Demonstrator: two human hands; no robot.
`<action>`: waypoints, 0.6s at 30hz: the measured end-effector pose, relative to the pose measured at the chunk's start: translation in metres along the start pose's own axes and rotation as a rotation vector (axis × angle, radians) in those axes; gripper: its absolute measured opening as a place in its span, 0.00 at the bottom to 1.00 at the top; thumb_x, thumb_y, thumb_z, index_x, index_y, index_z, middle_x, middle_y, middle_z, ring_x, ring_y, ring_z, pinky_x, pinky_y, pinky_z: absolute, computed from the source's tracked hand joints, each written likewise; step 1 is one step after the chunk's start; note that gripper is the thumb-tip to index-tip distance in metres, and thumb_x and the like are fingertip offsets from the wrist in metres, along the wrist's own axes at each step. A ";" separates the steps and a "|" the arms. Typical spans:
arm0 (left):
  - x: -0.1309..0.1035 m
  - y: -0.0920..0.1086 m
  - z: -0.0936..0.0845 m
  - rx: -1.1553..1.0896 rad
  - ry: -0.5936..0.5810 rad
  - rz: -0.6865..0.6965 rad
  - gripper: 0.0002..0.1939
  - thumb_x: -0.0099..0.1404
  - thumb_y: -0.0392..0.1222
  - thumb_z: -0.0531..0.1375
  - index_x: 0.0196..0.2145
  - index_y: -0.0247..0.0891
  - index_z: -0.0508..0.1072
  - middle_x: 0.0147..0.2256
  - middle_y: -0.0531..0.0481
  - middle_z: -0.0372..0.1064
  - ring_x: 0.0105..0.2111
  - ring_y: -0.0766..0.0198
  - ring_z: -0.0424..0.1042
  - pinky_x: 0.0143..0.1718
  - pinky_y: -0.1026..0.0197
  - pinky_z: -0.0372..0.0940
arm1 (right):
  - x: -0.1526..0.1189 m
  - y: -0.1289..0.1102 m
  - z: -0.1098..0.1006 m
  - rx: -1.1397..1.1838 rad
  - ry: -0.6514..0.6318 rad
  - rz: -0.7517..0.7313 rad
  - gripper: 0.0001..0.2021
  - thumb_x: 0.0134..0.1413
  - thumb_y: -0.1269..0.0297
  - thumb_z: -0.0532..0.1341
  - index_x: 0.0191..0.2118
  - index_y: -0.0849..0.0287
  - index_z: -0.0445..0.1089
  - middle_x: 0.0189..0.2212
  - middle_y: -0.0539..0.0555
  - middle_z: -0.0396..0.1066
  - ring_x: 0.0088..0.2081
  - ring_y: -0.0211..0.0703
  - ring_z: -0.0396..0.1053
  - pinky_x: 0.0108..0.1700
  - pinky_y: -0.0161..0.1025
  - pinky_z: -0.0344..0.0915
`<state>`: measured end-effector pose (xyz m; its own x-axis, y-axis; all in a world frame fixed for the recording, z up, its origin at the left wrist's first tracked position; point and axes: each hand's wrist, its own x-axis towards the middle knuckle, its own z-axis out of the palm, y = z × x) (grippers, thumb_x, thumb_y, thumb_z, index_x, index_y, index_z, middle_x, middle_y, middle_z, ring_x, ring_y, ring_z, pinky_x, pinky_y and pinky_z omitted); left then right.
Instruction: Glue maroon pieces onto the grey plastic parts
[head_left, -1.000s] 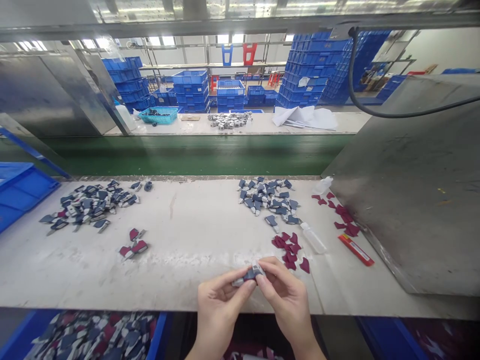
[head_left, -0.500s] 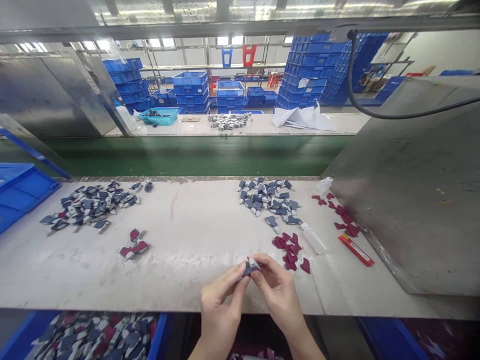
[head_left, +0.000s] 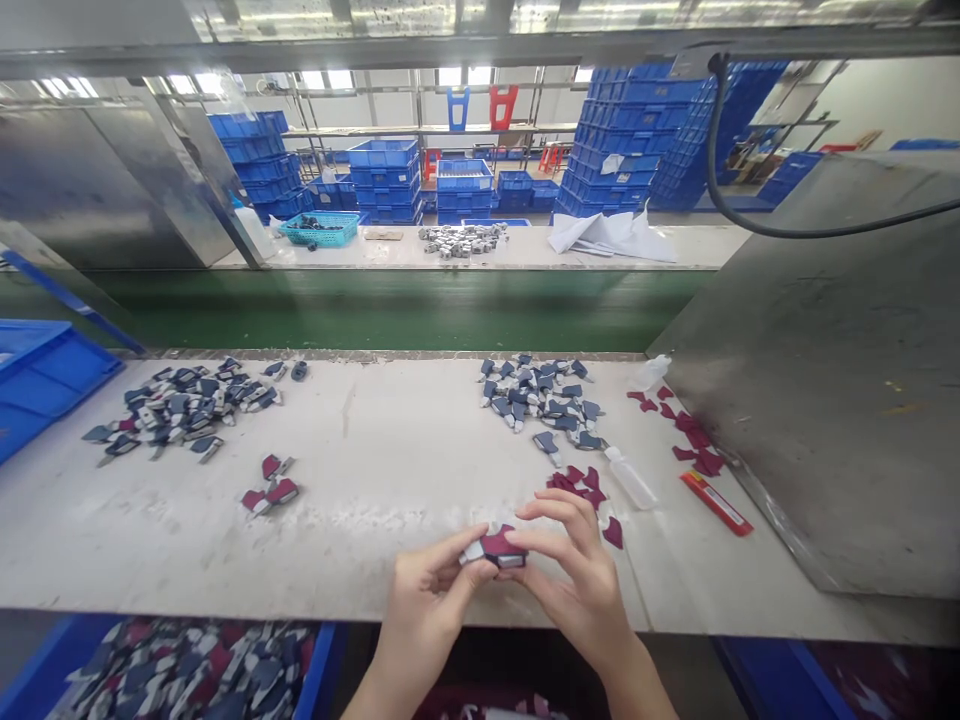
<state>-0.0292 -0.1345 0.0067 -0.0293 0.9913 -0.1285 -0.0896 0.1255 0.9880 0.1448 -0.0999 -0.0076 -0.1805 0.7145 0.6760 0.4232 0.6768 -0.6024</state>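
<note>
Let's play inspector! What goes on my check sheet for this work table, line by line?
Surface: pale, scuffed flat worktop, smudged near the front.
Things: small maroon, navy and grey part, held above the worktop; navy-and-grey parts piled left and right; loose flat maroon pieces at right.
Clutter: clear plastic bottle lying down; long red packet.
Hands: left hand and right hand, fingers on the held part.
Cables: one thick black cable, upper right.
Surroundings: stacked blue plastic crates behind.

Single head cam, close above the worktable (head_left: pixel 405 440), facing forward and down; stacked crates (head_left: pixel 384 180) far off.
</note>
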 end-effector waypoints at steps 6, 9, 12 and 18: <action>0.000 0.010 -0.003 -0.038 -0.102 -0.077 0.16 0.60 0.46 0.67 0.44 0.37 0.82 0.38 0.46 0.82 0.36 0.52 0.83 0.42 0.58 0.78 | 0.008 0.000 -0.002 -0.031 -0.090 -0.140 0.09 0.60 0.74 0.61 0.38 0.51 0.72 0.34 0.53 0.71 0.46 0.48 0.64 0.48 0.47 0.69; 0.000 0.011 -0.001 -0.065 -0.097 -0.097 0.15 0.59 0.47 0.68 0.43 0.38 0.82 0.38 0.46 0.82 0.36 0.52 0.82 0.42 0.58 0.78 | 0.005 0.001 0.002 -0.040 -0.072 -0.130 0.11 0.59 0.77 0.59 0.38 0.51 0.72 0.34 0.53 0.70 0.45 0.47 0.64 0.47 0.47 0.68; 0.001 0.010 0.001 -0.096 -0.077 -0.108 0.16 0.58 0.48 0.69 0.41 0.37 0.83 0.36 0.45 0.83 0.35 0.52 0.82 0.41 0.58 0.78 | 0.001 0.003 0.006 0.006 -0.023 -0.099 0.10 0.59 0.76 0.61 0.40 0.51 0.71 0.34 0.52 0.71 0.43 0.47 0.65 0.46 0.47 0.68; 0.001 0.005 -0.001 -0.131 -0.079 -0.101 0.17 0.56 0.49 0.71 0.40 0.38 0.83 0.34 0.45 0.83 0.34 0.53 0.82 0.39 0.59 0.77 | 0.001 0.005 0.007 0.089 0.054 -0.091 0.08 0.57 0.65 0.68 0.41 0.51 0.70 0.32 0.51 0.73 0.39 0.46 0.66 0.43 0.45 0.69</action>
<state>-0.0305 -0.1326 0.0111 0.0646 0.9746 -0.2143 -0.2175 0.2233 0.9502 0.1407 -0.0943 -0.0130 -0.1649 0.6406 0.7500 0.3263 0.7530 -0.5714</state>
